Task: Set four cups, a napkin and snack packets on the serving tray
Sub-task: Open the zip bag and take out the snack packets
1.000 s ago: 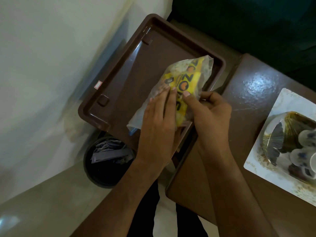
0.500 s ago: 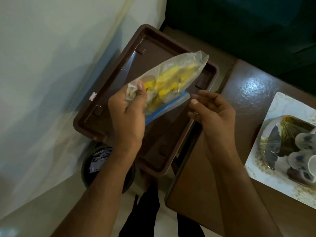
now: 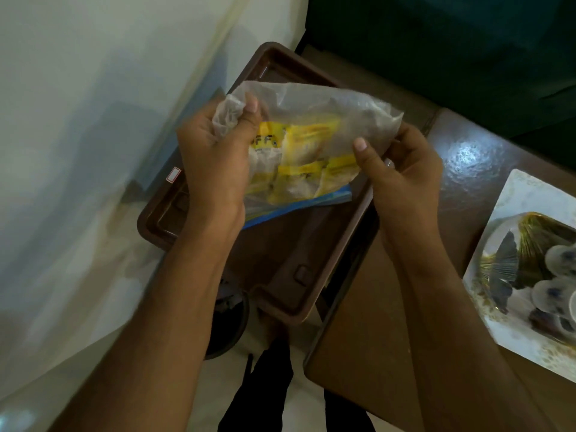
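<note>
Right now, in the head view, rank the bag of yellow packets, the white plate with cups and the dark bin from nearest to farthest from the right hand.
1. Bag of yellow packets: pinched by the right hand.
2. White plate with cups: on the table, to its right.
3. Dark bin: on the floor, lower left, past the tray.

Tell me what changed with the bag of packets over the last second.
The clear plastic bag of yellow snack packets was lifted off the brown serving tray. The right hand let go, then took hold again; the left hand now bunches one corner. The tray stays bare; the cups remain on the white plate.
</note>
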{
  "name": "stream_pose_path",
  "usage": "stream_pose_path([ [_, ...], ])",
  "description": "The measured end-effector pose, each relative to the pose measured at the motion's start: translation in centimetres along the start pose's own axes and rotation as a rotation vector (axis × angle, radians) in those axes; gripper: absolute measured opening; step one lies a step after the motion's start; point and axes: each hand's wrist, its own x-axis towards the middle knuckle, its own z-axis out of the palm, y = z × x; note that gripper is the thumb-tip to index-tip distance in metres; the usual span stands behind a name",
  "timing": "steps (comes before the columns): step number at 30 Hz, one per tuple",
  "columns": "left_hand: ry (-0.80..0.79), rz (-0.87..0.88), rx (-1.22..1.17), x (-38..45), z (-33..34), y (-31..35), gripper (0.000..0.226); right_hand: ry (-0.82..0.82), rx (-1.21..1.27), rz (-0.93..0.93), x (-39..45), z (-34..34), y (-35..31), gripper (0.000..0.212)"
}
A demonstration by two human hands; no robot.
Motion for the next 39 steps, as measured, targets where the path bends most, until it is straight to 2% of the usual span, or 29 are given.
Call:
stream_pose_path([
  [6, 0.059, 0.022, -0.009, 0.4, -0.7, -0.3, 0.012, 0.044, 0.07, 0.035, -0.1, 0.5, -0.4, 0.017],
  [8, -0.004, 0.048, 0.04, 0.7, -1.5, -0.6, 0.008, 0.042, 0.099, 0.034, -0.2, 0.8, -0.5, 0.015],
  [11, -0.142, -0.014, 0.116, 0.5, -2.7, -1.7, 0.011, 0.084, 0.13, 0.05, 0.0, 1.1, -0.3, 0.011],
  [13, -0.123, -0.065, 0.164, 0.2, -3.1, -2.5, 0.007, 0.105, 0.145, 0.068, 0.2, 1.3, 0.1, 0.008],
  [16, -0.013, -0.104, 0.209, 0.0, -2.5, -3.0, 0.033, 0.064, 0.175, 0.09, 0.3, 1.4, 0.4, 0.021],
  [20, 0.053, -0.151, 0.173, 0.6, -1.4, -2.5, 0.031, -0.05, 0.202, 0.17, -0.1, 0.8, 0.8, 0.036],
  [23, 0.077, -0.137, 0.155, 1.3, -1.2, -2.4, 0.019, 0.05, 0.195, 0.243, -0.3, 0.7, 0.7, 0.035],
  [27, 0.01, -0.113, 0.034, 1.8, -2.0, -2.0, 0.049, 0.201, 0.325, 0.36, 0.1, 1.5, -0.3, 0.045],
  [30, -0.028, -0.108, 0.085, 1.3, -2.7, -2.2, 0.051, 0.249, 0.364, 0.386, 0.5, 2.2, -0.4, 0.047],
  [33, 0.083, -0.108, 0.09, 1.1, -2.5, -2.2, 0.049, 0.227, 0.338, 0.31, 0.2, 2.3, -0.9, 0.05],
  [37, 0.178, -0.015, 0.119, 1.4, -1.4, -1.8, 0.031, 0.037, 0.193, 0.124, -0.2, 1.3, -0.5, 0.048],
  [39, 0.157, 0.038, 0.121, 1.7, -1.5, -1.6, 0.024, -0.033, 0.125, 0.092, 0.0, 0.8, -0.3, 0.043],
])
